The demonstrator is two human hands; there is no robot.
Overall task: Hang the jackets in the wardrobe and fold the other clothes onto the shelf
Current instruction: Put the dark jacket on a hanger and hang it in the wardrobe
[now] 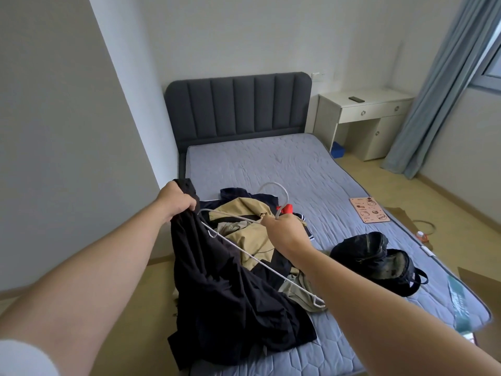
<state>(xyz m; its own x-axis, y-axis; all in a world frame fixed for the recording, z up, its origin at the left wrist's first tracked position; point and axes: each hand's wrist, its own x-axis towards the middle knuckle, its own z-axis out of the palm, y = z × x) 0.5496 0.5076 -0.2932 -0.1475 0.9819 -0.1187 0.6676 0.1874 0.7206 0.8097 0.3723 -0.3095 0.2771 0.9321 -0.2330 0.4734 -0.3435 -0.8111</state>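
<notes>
- Now the jacket (217, 294) is black, big and floppy. Its top is held up at the near left side of the bed (298, 169), and its bottom lies bunched on the bed.
- The left hand (176, 202) is curled tight round the jacket's top.
- The right hand (284, 232) is curled round a white hanger (245, 251), just under its hook.
- The hanger's left end is beside the jacket.

black backpack (379, 256) on mattress (271, 164) | pink board (370, 210) near its edge | white desk (374, 109) | blue curtain (433, 90)
</notes>
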